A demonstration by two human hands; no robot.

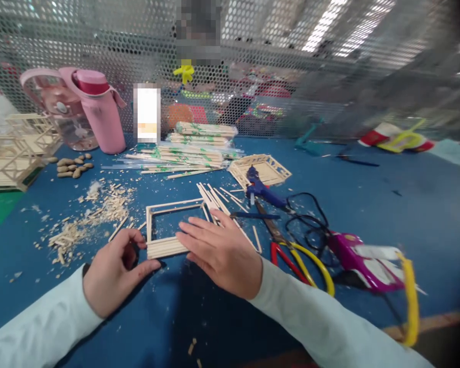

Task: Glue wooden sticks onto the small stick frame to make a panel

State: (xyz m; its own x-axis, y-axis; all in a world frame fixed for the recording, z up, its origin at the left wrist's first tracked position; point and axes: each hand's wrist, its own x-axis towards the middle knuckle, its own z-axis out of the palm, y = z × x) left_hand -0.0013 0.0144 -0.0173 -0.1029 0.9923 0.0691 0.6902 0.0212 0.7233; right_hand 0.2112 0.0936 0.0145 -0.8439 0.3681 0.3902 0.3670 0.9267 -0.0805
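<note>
A small rectangular frame of thin wooden sticks (164, 249) lies on the blue table before me, its near side filled with several sticks laid side by side. My left hand (117, 271) curls at the frame's near left corner, thumb at the front edge and fingers at the left side. Across the right end rests my right hand (224, 250), palm down with fingers stretched, hiding that end. Just beyond it lie loose wooden sticks (214, 197) and a dark blue pen-like tool (255, 215).
Scissors (302, 260) and a blue glue gun (266, 191) with a black cord lie to the right, near a wooden stick tray (278, 174). Wood scraps (111, 204) are scattered left. Behind stand stick bundles (199, 148) and a pink bottle (101, 115), before a perforated metal screen (260, 30).
</note>
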